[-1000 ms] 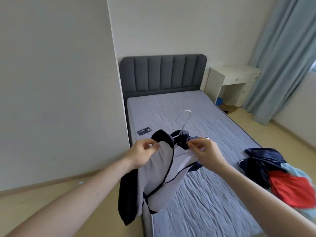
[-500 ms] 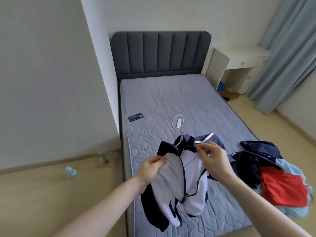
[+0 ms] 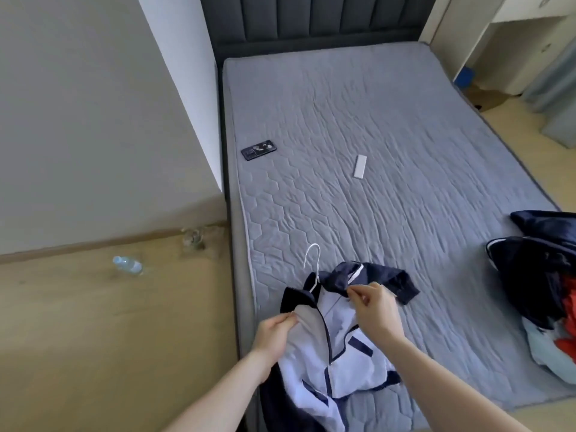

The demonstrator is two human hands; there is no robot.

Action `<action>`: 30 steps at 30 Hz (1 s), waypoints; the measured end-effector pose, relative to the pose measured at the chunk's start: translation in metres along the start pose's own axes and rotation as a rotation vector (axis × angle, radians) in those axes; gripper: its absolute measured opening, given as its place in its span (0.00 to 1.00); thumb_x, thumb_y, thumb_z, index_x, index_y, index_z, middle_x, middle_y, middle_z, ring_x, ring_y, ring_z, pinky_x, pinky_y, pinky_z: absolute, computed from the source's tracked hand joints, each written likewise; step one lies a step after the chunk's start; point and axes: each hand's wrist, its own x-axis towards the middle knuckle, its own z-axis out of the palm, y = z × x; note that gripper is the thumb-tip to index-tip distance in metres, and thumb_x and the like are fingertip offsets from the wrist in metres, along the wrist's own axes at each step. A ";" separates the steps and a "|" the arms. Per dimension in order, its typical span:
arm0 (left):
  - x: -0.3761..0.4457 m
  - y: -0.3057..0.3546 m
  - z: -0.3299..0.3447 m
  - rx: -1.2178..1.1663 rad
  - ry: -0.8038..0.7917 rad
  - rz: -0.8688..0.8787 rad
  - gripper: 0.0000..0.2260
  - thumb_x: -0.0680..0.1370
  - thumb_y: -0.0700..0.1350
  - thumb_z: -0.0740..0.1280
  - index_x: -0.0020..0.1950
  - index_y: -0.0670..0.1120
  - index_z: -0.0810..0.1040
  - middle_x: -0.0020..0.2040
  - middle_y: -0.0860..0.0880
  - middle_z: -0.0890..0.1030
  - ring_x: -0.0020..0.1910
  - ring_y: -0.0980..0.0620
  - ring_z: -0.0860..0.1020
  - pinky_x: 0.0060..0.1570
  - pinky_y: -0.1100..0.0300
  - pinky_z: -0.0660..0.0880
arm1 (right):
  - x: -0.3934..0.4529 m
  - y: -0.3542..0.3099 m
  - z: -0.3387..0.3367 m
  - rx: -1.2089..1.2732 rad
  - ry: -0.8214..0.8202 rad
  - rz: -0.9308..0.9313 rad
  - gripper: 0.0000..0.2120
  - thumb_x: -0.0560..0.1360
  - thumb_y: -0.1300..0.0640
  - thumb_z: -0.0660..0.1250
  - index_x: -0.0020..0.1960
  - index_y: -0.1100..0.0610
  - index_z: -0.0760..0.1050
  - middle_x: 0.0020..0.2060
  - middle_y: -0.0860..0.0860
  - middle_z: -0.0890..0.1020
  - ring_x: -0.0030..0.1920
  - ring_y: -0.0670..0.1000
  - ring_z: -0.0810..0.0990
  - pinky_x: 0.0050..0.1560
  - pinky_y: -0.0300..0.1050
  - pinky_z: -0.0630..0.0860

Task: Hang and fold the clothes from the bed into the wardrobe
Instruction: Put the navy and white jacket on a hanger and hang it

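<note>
The left hand [image 3: 274,335] pinches the left front edge of a white and navy zip-up jacket [image 3: 335,353]; the right hand [image 3: 375,310] pinches its navy collar; the jacket hangs on a white wire hanger [image 3: 313,265] over the near corner of the grey quilted mattress [image 3: 374,135]; a heap of dark, red and pale blue clothes [image 3: 542,285] lies at the right edge

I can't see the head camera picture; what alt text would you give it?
Two bare hands, left hand and right hand, hold a white and navy jacket on a white hanger over the near corner of a grey bed. A phone and a small white remote lie on the mattress, a clothes pile at its right edge.
</note>
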 end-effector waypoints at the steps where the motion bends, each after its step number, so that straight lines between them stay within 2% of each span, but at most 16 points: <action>1: 0.021 -0.007 -0.010 0.001 0.025 -0.012 0.04 0.79 0.50 0.73 0.53 0.56 0.85 0.47 0.66 0.82 0.48 0.70 0.75 0.44 0.74 0.68 | 0.009 0.001 0.022 0.009 -0.014 0.005 0.07 0.81 0.56 0.70 0.49 0.51 0.88 0.38 0.43 0.76 0.40 0.41 0.75 0.39 0.30 0.65; 3: 0.062 -0.023 -0.033 0.004 0.088 -0.010 0.02 0.77 0.52 0.75 0.46 0.59 0.85 0.43 0.68 0.83 0.48 0.70 0.76 0.44 0.73 0.68 | 0.029 0.000 0.066 0.039 -0.056 0.019 0.08 0.81 0.57 0.69 0.49 0.50 0.87 0.40 0.47 0.78 0.41 0.44 0.77 0.40 0.30 0.67; 6: 0.126 -0.045 -0.065 -0.014 0.170 0.032 0.02 0.78 0.51 0.74 0.47 0.58 0.87 0.46 0.64 0.86 0.50 0.66 0.79 0.47 0.70 0.71 | 0.054 0.001 0.126 0.089 -0.156 0.036 0.10 0.80 0.58 0.70 0.59 0.51 0.85 0.49 0.48 0.81 0.47 0.47 0.80 0.51 0.37 0.72; 8: 0.171 -0.059 -0.082 -0.010 0.236 0.090 0.05 0.80 0.49 0.73 0.46 0.56 0.87 0.45 0.61 0.85 0.47 0.64 0.80 0.48 0.68 0.72 | 0.065 0.009 0.161 0.093 -0.223 0.058 0.14 0.80 0.60 0.69 0.64 0.51 0.82 0.55 0.48 0.80 0.52 0.47 0.81 0.56 0.40 0.74; 9: 0.191 -0.065 -0.090 0.020 0.260 0.121 0.08 0.81 0.46 0.71 0.43 0.55 0.85 0.41 0.61 0.83 0.43 0.64 0.78 0.46 0.67 0.71 | 0.066 0.018 0.176 0.078 -0.241 0.077 0.15 0.80 0.60 0.69 0.65 0.50 0.81 0.57 0.47 0.79 0.52 0.47 0.81 0.56 0.42 0.75; 11: 0.230 -0.080 -0.103 0.087 0.297 0.180 0.16 0.82 0.40 0.67 0.34 0.51 0.76 0.32 0.60 0.72 0.33 0.61 0.69 0.38 0.65 0.66 | 0.058 0.044 0.200 0.024 -0.270 0.120 0.15 0.80 0.60 0.68 0.65 0.49 0.80 0.58 0.45 0.79 0.51 0.45 0.79 0.55 0.41 0.74; 13: 0.258 -0.093 -0.117 0.192 0.311 0.174 0.18 0.82 0.36 0.62 0.34 0.48 0.65 0.31 0.57 0.63 0.32 0.57 0.62 0.34 0.61 0.58 | 0.039 0.077 0.221 -0.047 -0.326 0.177 0.16 0.80 0.58 0.69 0.66 0.49 0.78 0.60 0.45 0.78 0.53 0.45 0.78 0.57 0.42 0.75; 16: 0.284 -0.109 -0.132 0.325 0.279 0.073 0.14 0.83 0.36 0.57 0.41 0.50 0.69 0.43 0.47 0.70 0.42 0.50 0.67 0.37 0.60 0.62 | 0.006 0.122 0.244 -0.121 -0.429 0.288 0.21 0.78 0.55 0.72 0.70 0.50 0.74 0.62 0.46 0.77 0.56 0.48 0.77 0.59 0.43 0.74; 17: 0.289 -0.114 -0.135 0.383 0.240 0.028 0.11 0.84 0.37 0.57 0.49 0.51 0.75 0.50 0.46 0.73 0.47 0.48 0.71 0.42 0.58 0.67 | -0.003 0.134 0.250 -0.133 -0.451 0.327 0.23 0.78 0.54 0.73 0.71 0.50 0.72 0.62 0.46 0.75 0.56 0.48 0.77 0.58 0.42 0.73; 18: 0.292 -0.119 -0.137 0.445 0.203 -0.008 0.12 0.84 0.39 0.58 0.64 0.50 0.76 0.59 0.47 0.76 0.55 0.45 0.74 0.51 0.56 0.71 | -0.012 0.143 0.255 -0.144 -0.463 0.364 0.25 0.77 0.53 0.73 0.72 0.51 0.71 0.61 0.46 0.74 0.55 0.48 0.76 0.56 0.41 0.73; 19: 0.293 -0.124 -0.137 0.530 0.177 -0.032 0.19 0.84 0.42 0.60 0.76 0.49 0.70 0.68 0.48 0.74 0.65 0.44 0.74 0.59 0.54 0.71 | -0.019 0.151 0.259 -0.151 -0.466 0.393 0.26 0.77 0.52 0.73 0.72 0.51 0.70 0.62 0.47 0.73 0.55 0.47 0.76 0.54 0.40 0.73; 21: 0.288 -0.132 -0.131 0.601 0.211 -0.028 0.27 0.83 0.43 0.64 0.82 0.49 0.61 0.78 0.49 0.67 0.74 0.45 0.69 0.66 0.54 0.67 | -0.031 0.162 0.265 -0.172 -0.462 0.423 0.26 0.76 0.51 0.73 0.72 0.51 0.69 0.63 0.47 0.74 0.51 0.44 0.76 0.48 0.36 0.72; 23: 0.274 -0.138 -0.118 0.633 0.298 0.059 0.26 0.81 0.42 0.66 0.78 0.48 0.65 0.76 0.48 0.69 0.72 0.45 0.70 0.66 0.52 0.68 | -0.039 0.169 0.268 -0.203 -0.449 0.432 0.25 0.76 0.50 0.72 0.71 0.51 0.70 0.62 0.47 0.75 0.52 0.45 0.76 0.50 0.37 0.73; 25: 0.256 -0.148 -0.100 0.775 0.298 0.287 0.21 0.78 0.41 0.68 0.71 0.48 0.72 0.68 0.50 0.73 0.67 0.46 0.72 0.65 0.50 0.70 | -0.042 0.175 0.271 -0.258 -0.428 0.419 0.24 0.77 0.48 0.72 0.70 0.51 0.72 0.61 0.47 0.77 0.59 0.49 0.75 0.58 0.43 0.73; 27: 0.238 -0.160 -0.076 0.920 0.141 0.462 0.15 0.77 0.44 0.69 0.64 0.51 0.76 0.59 0.56 0.75 0.59 0.51 0.74 0.59 0.53 0.73 | -0.042 0.179 0.272 -0.325 -0.410 0.394 0.22 0.77 0.46 0.71 0.68 0.50 0.72 0.60 0.46 0.77 0.60 0.50 0.75 0.60 0.44 0.72; 30: 0.225 -0.180 -0.034 1.060 -0.147 0.447 0.14 0.79 0.52 0.66 0.65 0.58 0.74 0.53 0.61 0.71 0.57 0.55 0.73 0.51 0.60 0.72 | -0.038 0.186 0.273 -0.371 -0.429 0.370 0.17 0.78 0.45 0.71 0.63 0.49 0.73 0.56 0.46 0.77 0.57 0.51 0.76 0.56 0.45 0.73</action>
